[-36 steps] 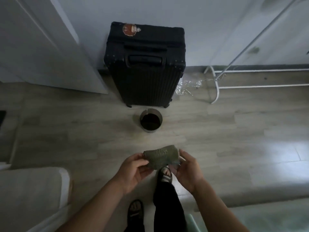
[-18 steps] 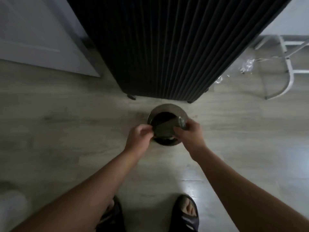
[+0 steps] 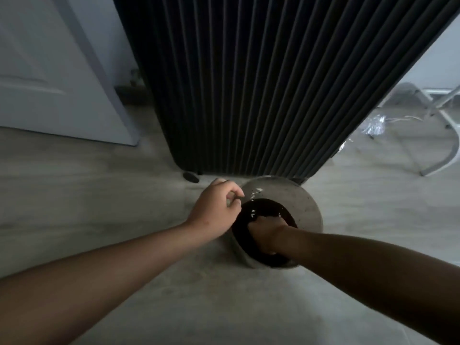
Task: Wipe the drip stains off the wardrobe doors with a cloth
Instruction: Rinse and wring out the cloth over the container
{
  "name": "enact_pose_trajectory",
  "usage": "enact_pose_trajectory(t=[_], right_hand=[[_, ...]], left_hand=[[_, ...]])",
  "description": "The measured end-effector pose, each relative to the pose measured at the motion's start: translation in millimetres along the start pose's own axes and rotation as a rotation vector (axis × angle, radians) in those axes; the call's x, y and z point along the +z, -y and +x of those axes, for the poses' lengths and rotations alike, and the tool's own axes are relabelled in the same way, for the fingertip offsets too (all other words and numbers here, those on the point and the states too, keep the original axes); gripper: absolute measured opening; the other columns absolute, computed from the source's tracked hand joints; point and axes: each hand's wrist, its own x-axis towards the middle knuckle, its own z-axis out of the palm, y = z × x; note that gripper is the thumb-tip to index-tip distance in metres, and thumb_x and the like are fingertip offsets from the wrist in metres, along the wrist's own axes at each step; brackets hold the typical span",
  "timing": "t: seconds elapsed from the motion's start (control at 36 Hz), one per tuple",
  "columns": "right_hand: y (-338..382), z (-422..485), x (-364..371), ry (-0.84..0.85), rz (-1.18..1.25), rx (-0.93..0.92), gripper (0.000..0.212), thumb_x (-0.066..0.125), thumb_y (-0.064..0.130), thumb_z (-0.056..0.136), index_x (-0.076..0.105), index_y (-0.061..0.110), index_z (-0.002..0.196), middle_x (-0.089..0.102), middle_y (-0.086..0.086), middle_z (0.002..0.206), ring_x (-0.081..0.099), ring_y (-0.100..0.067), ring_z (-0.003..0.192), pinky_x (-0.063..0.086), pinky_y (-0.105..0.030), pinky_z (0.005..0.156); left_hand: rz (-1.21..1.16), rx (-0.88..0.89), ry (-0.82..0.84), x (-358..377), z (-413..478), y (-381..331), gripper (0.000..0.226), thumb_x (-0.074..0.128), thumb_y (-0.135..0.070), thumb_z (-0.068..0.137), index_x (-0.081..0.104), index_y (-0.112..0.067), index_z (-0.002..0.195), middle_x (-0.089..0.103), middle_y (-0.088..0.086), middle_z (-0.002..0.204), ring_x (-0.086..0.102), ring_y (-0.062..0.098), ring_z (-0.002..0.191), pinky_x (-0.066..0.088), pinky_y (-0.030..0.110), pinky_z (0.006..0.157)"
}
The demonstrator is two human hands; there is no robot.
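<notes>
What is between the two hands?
In the head view, only dark water in the bowl lies between the left hand and the right hand.
</notes>
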Motion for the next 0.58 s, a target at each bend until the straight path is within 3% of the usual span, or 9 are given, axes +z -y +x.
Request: enact_pose_trajectory(t=[0.06,0.14,0.25,0.36,0.42,0.5,0.58], right_hand=[[0,-4,-6,-0.072,0.008,0.008,0.036,0.058,0.012,0.098,0.058,0.01,0.134,0.061,-0.014,0.13,0.062,-0.034,0.116,0.053,-0.045,0.091],[2,-13,-11,0.001,0.066,0.031,0.038,0.064,0.004,0.091,0.061,0.006,0.129,0.062,-0.014,0.127,0.063,-0.034,0.117,0.054,-0.04,0.084],[-2,-16,-11,-0.105,0.081,0.049,0.032,0.062,0.012,0.095,0.062,0.011,0.128,0.065,-0.01,0.119,0.066,-0.031,0.107,0.056,-0.041,0.081],[-10,-11,-16,0.055,0.13,0.071,0.033,0.068,0.006,0.089,0.062,0.007,0.122,0.063,-0.007,0.096,0.068,-0.026,0.096,0.052,-0.031,0.062],[-16,-13,-26,0.073,0.193,0.021,0.022,0.065,0.011,0.091,0.065,0.01,0.112,0.065,-0.004,0.09,0.068,-0.023,0.087,0.055,-0.03,0.064],[-33,-38,-49,0.046,0.519,-0.037,0.009,0.069,0.013,0.089,0.064,0.011,0.096,0.068,-0.007,0.097,0.071,-0.021,0.084,0.062,-0.033,0.073],[-56,-83,-72,-0.009,0.938,-0.06,0.013,0.068,-0.002,0.085,0.062,0.01,0.087,0.063,-0.009,0.086,0.067,-0.017,0.072,0.058,-0.028,0.062]], left_hand=[[-0.001,0.012,-0.031,-6,2,-4,0.022,0.067,-0.007,0.09,0.065,-0.03,0.091,0.055,-0.015,0.1,0.058,-0.003,0.096,0.039,0.009,0.082],[-0.004,0.01,-0.068,-9,2,-11,0.024,0.066,-0.006,0.09,0.065,-0.03,0.088,0.055,-0.015,0.101,0.058,-0.002,0.095,0.04,0.012,0.082],[-0.026,0.009,-0.05,-5,-1,-16,0.021,0.066,-0.008,0.092,0.066,-0.029,0.09,0.055,-0.017,0.101,0.057,-0.005,0.097,0.036,0.005,0.083],[-0.025,0.065,-0.043,-4,0,-8,0.019,0.067,-0.007,0.091,0.069,-0.026,0.093,0.057,-0.019,0.102,0.057,-0.003,0.102,0.038,0.006,0.087],[-0.03,0.088,-0.054,-9,3,-8,0.019,0.067,-0.007,0.091,0.07,-0.025,0.095,0.058,-0.018,0.103,0.058,0.0,0.103,0.043,0.013,0.089],[-0.043,0.096,0.011,-20,9,-19,0.025,0.065,-0.004,0.092,0.068,-0.025,0.104,0.061,-0.016,0.108,0.058,0.0,0.107,0.049,0.021,0.094],[-0.097,0.064,0.205,-27,9,-31,0.041,0.063,-0.004,0.09,0.065,-0.028,0.123,0.064,-0.012,0.124,0.056,0.0,0.122,0.05,0.033,0.105]])
